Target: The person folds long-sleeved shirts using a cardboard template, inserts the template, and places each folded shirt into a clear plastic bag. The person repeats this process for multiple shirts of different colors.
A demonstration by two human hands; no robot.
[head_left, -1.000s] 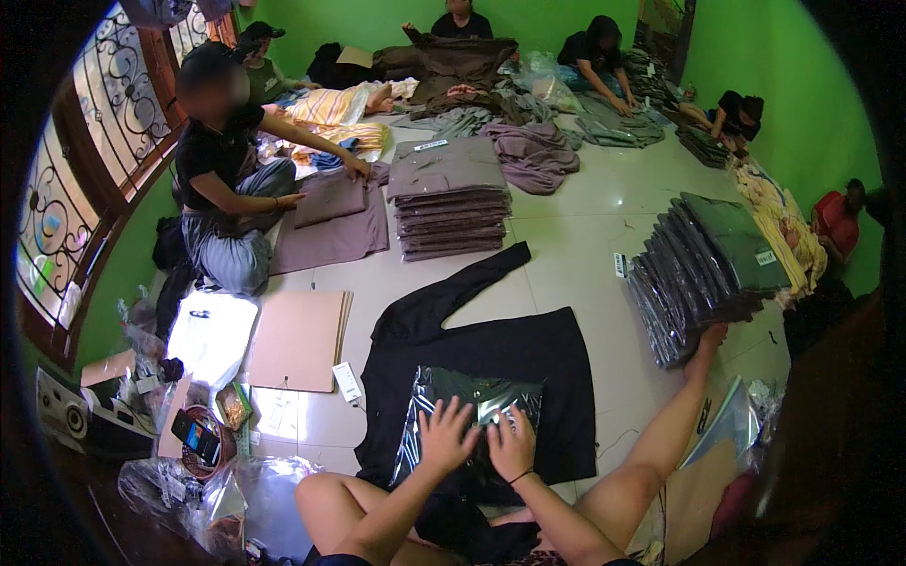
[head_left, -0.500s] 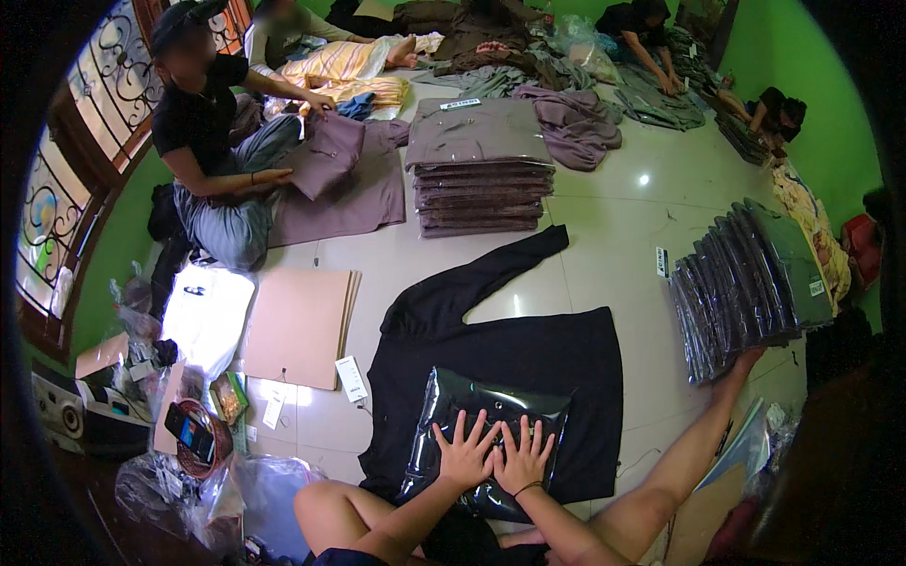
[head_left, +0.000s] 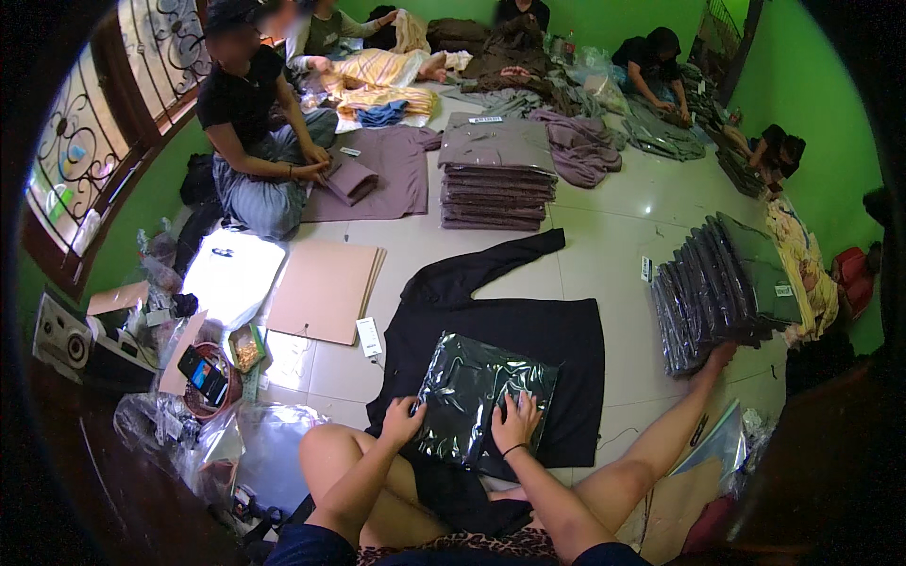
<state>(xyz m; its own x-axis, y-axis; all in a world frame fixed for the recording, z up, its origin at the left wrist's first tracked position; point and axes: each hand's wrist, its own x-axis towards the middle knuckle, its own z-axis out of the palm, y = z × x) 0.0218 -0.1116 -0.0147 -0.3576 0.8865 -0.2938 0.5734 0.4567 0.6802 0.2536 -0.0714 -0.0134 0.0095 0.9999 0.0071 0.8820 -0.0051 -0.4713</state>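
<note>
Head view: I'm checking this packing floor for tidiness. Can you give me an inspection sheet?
Surface: pale tiled floor.
Job's things: glossy bagged garment lying on a spread black shirt.
Clutter: cardboard sheets, phone, loose plastic bags.
Hands: left hand at the bag's near left edge; right hand flat on it.
Cables: nothing seen.
Surroundings: folded stacks, bagged stack, other people seated, green walls.

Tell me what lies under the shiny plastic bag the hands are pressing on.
The plastic bag, pressed by the left hand and right hand, lies on a spread black long-sleeved garment on the tiled floor. The garment's part beneath the bag is covered.
</note>
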